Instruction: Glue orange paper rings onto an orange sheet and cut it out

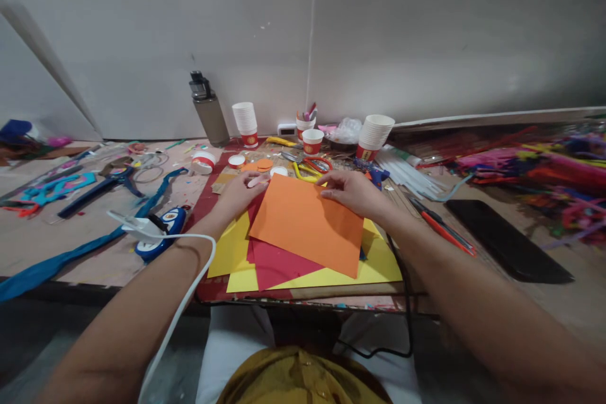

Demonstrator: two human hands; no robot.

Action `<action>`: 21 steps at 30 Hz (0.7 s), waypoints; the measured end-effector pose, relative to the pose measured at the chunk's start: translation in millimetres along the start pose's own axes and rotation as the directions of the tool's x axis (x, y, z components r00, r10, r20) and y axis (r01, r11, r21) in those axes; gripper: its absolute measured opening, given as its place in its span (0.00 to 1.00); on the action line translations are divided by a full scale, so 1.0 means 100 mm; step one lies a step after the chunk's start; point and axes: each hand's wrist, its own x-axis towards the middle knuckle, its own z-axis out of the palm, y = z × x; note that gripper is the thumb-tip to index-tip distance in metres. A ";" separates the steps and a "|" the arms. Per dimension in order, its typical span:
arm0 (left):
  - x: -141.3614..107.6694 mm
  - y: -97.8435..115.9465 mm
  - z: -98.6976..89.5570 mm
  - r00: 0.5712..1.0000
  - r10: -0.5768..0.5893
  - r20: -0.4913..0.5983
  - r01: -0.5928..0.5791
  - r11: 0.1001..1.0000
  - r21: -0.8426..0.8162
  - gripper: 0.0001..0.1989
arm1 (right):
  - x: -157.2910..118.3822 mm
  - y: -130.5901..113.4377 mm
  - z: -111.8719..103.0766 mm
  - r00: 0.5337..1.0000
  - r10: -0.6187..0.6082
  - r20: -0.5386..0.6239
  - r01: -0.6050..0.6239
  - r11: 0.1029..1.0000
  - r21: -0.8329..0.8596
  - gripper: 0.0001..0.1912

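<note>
My left hand is closed with a small, flat, pale pink piece at its fingertips; its exact kind is too small to tell. My right hand grips the upper right edge of an orange paper sheet, thumb on top. Under that sheet lie a dark red sheet and, lower down, several yellow sheets, all turned at different angles. Just beyond the orange sheet are small orange cut pieces, a white round lid-like piece and yellow-handled pliers.
Paper cup stacks and a bottle stand along the wall. A blue extension socket with a white cable lies left, beside a blue strip. Right are a red-black cutter, a phone and a pipe-cleaner heap.
</note>
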 end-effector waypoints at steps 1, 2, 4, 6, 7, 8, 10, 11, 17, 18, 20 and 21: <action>0.01 -0.01 -0.01 0.999 0.034 0.015 -0.035 0.995 0.091 0.22 | 0.00 0.00 0.00 1.000 -0.003 -0.009 0.003 1.000 0.001 0.13; 0.01 -0.01 -0.02 0.997 0.076 0.022 -0.078 0.984 0.161 0.20 | 0.00 -0.01 0.00 1.000 -0.008 -0.016 0.008 1.000 0.005 0.12; -0.01 0.05 -0.02 0.982 0.189 -0.006 -0.183 0.956 0.230 0.17 | -0.02 -0.02 -0.01 0.999 -0.020 -0.038 0.021 1.000 0.008 0.11; -0.06 0.15 -0.01 0.956 0.287 -0.057 -0.272 0.944 0.187 0.18 | -0.03 -0.05 -0.01 0.997 -0.035 -0.064 0.035 0.999 -0.002 0.10; -0.08 0.20 0.00 0.957 0.288 -0.034 -0.283 0.954 0.104 0.20 | -0.04 -0.07 -0.01 0.996 -0.041 -0.077 0.041 0.999 -0.009 0.10; -0.11 0.25 0.01 0.966 0.259 0.007 -0.259 0.966 -0.007 0.21 | -0.05 -0.08 0.00 0.995 -0.047 -0.090 0.046 0.999 -0.012 0.09; -0.17 0.32 0.05 0.972 0.182 0.148 -0.145 0.961 -0.234 0.23 | -0.08 -0.12 0.00 0.993 -0.058 -0.105 0.058 0.998 -0.008 0.08; -0.19 0.34 0.06 0.970 0.136 0.201 -0.061 0.939 -0.338 0.26 | -0.08 -0.13 0.01 0.992 -0.062 -0.109 0.063 0.998 -0.003 0.08; -0.23 0.37 0.07 0.941 0.001 0.339 0.208 0.789 -0.579 0.30 | -0.09 -0.18 -0.05 0.996 0.050 -0.071 -0.037 0.985 0.169 0.12; -0.23 0.37 0.06 0.938 -0.005 0.348 0.222 0.778 -0.588 0.29 | -0.08 -0.17 -0.08 0.991 0.098 -0.088 -0.075 0.971 0.225 0.12; -0.22 0.36 0.04 0.935 -0.012 0.354 0.234 0.770 -0.593 0.27 | -0.06 -0.14 -0.14 0.967 0.201 -0.154 -0.135 0.924 0.357 0.14; -0.21 0.36 0.04 0.933 -0.012 0.359 0.238 0.768 -0.595 0.26 | -0.05 -0.11 -0.17 0.947 0.254 -0.195 -0.153 0.893 0.423 0.15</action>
